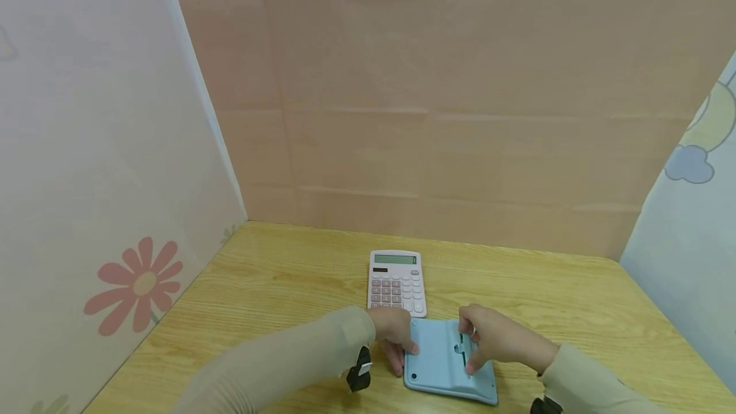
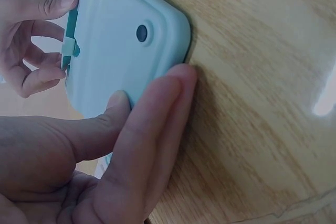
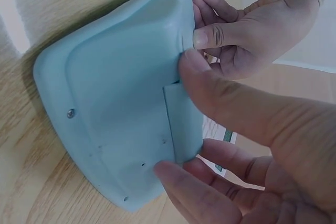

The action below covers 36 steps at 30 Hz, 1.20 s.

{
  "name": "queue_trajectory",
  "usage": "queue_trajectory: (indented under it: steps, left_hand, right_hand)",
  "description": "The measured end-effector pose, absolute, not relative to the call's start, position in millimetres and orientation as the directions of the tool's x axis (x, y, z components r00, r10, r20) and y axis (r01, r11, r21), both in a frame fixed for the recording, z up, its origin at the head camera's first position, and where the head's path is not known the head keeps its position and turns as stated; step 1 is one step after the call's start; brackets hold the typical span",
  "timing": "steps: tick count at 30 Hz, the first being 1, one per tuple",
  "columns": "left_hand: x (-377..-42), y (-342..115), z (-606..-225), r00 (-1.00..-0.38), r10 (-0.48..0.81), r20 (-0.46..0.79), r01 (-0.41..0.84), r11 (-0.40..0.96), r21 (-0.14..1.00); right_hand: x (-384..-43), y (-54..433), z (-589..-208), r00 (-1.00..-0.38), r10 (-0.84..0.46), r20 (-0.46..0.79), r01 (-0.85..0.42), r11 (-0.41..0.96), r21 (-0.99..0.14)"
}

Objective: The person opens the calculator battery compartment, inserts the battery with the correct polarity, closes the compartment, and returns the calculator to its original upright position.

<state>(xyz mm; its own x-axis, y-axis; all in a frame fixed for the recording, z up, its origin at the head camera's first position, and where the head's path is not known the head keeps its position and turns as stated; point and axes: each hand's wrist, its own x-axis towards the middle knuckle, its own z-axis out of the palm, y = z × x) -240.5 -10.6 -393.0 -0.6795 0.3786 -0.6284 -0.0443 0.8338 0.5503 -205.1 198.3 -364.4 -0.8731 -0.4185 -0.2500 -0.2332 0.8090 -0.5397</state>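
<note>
A light blue calculator (image 1: 434,360) lies face down on the wooden table, its back and a corner screw hole showing. My left hand (image 1: 393,336) grips its left edge, thumb on the back and fingers along the side, as the left wrist view also shows (image 2: 100,156). With thumb and fingers at opposite ends, my right hand (image 1: 491,337) holds the battery cover (image 3: 184,121) on the calculator's back. The cover's small clip (image 2: 68,46) faces the left wrist camera. A dark green strip shows along the cover's edge in the head view; the compartment's inside is hidden.
Just beyond the blue calculator stands a pink calculator (image 1: 397,283), face up, with its screen and keys showing. The wooden table (image 1: 299,273) is bordered by a tan backdrop (image 1: 437,114) and pale patterned panels on both sides.
</note>
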Motion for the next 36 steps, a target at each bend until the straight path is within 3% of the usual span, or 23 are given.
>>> queue_trajectory:
  steps: [36]
  left_hand:
    - [-240.3, -12.1, -393.2, -0.664, 0.404, -0.63, -0.043, 0.82, 0.571]
  right_hand:
    - [-205.0, 199.1, -366.7, -0.865, -0.444, -0.236, -0.261, 0.798, -0.544]
